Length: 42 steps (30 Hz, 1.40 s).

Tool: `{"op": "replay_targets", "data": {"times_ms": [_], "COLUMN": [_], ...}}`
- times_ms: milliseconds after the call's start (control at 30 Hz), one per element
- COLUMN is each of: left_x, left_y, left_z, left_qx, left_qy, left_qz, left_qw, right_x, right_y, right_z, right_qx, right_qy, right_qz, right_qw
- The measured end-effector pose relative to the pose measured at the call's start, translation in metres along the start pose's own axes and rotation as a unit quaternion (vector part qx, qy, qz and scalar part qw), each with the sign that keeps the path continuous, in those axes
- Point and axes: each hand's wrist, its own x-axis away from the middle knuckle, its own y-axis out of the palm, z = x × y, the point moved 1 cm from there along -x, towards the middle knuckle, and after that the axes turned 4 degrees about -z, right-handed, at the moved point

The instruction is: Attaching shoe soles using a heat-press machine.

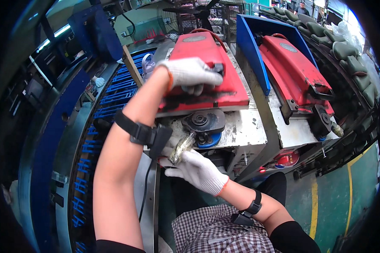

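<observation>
Left forearm reaches up; gloved left hand (pixel 190 76) over red cover (pixel 192 49), fingers curled round black handle (pixel 218 67). Right forearm angled inward; gloved right hand (pixel 202 169) lower, wrapped handle (pixel 183 148) against its fingers; closure cannot be told.

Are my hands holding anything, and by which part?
Your left hand appears to grip the red cover by its black handle. Your right hand is at the lower end of the wrapped lever; whether it grips cannot be told.
</observation>
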Motion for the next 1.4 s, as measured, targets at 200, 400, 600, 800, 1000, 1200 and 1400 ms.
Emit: {"op": "replay_targets", "data": {"times_ms": [200, 400, 600, 800, 1000, 1200, 1400], "left_x": [-0.001, -0.008, 0.002, -0.002, 0.000, -0.022, -0.047], "left_y": [0.034, 0.041, 0.050, 0.057, 0.067, 0.098, 0.155], "left_z": [-0.013, -0.014, -0.010, -0.006, -0.017, 0.015, 0.116], "left_qx": [-0.139, -0.156, -0.175, -0.207, -0.143, 0.179, -0.106], "left_qy": [-0.005, 0.056, -0.022, -0.002, 0.017, 0.238, 0.282], "left_qz": [0.123, 0.162, 0.166, 0.191, 0.313, 0.422, 0.279], "left_qw": [0.983, 0.973, 0.970, 0.960, 0.939, 0.856, 0.912], "right_x": [-0.002, 0.004, 0.009, 0.124, 0.243, 0.326, 0.303], "right_y": [-0.003, 0.012, -0.003, -0.019, -0.031, -0.051, -0.001], "right_z": [0.000, -0.013, -0.007, -0.125, -0.264, -0.330, -0.252], "right_qx": [-0.209, -0.181, -0.148, 0.015, 0.805, 0.838, 0.810], "right_qy": [0.003, 0.023, 0.020, -0.035, -0.302, -0.049, 0.023], "right_qz": [0.007, 0.064, 0.029, 0.225, 0.374, 0.512, 0.550], "right_qw": [0.978, 0.981, 0.988, 0.974, 0.347, 0.180, 0.202]}}
